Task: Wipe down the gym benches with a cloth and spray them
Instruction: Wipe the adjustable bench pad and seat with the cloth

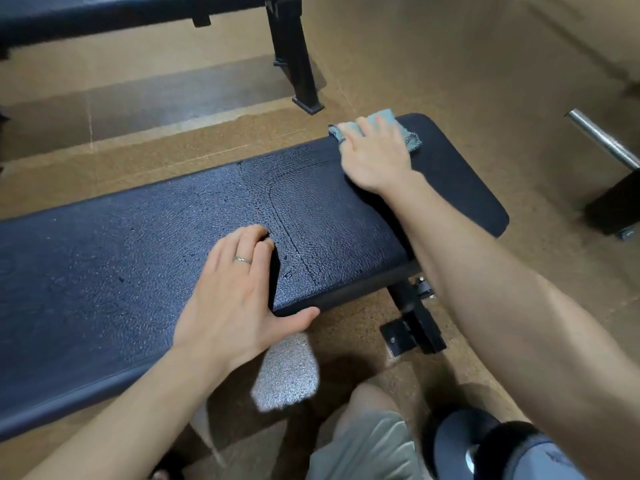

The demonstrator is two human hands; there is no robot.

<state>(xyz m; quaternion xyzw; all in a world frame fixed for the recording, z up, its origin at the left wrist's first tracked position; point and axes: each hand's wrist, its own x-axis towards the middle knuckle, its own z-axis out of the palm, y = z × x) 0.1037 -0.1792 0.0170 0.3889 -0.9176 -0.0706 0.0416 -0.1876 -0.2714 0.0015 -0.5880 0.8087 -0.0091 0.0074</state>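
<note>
A flat black padded gym bench (121,271) runs across the view from lower left to upper right, its surface wet and cracked in the middle. My right hand (374,157) presses a light blue cloth (408,133) flat against the far edge of the pad near its right end. My left hand (239,289) rests on the near side of the pad, fingers slightly bent on top and the thumb against the front edge. No spray bottle is in view.
A second black bench (138,8) with a steel leg (294,64) stands at the top. A chrome bar (602,140) on a black base juts in at the right. The bench's own foot bracket (412,327) sits on the brown floor by my knee.
</note>
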